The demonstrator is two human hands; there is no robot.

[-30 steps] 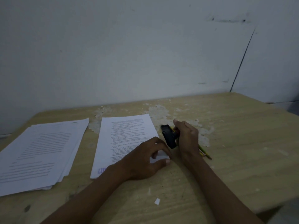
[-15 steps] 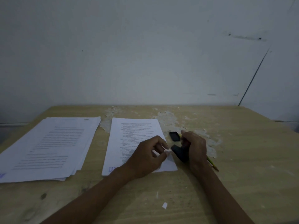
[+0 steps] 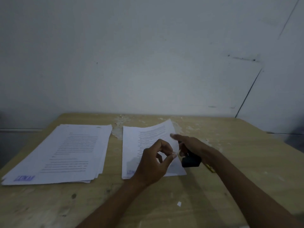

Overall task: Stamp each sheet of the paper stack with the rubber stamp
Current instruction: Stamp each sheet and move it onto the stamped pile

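My left hand (image 3: 153, 163) pinches the right edge of the top sheet (image 3: 148, 139) between thumb and forefinger, and that side of the page is lifted off the small stack (image 3: 179, 171) beneath, curling up toward the wall (image 3: 148, 55). The printed lines on it are too fine and dim to read. At its near-left corner there's a blue stamp mark (image 3: 131, 172), half hidden by my wrist; the letters blur, I can't make them out.

My right hand (image 3: 191, 145) holds the rubber stamp (image 3: 191, 160), the black body poking out below my palm, right beside the stack's right edge. My forefinger points out straight to the left, its tip against the raised sheet; the other fingers curl round the stamp. A yellow pencil (image 3: 210, 168) lies on the worktop (image 3: 246, 153) just behind my wrist.

Over on the left sits the bigger pile of sheets (image 3: 65, 153), fanned a little at its near edge, a blue stamp print (image 3: 24, 178) at its near-left corner, also unreadable. Between the two piles runs a bare strip of worktop. Open wood spreads on the right out to the far edge, and in front of me too, with only a small white paper scrap (image 3: 179, 203) lying there. Flaked patches (image 3: 120, 127) mark the surface near the wall.
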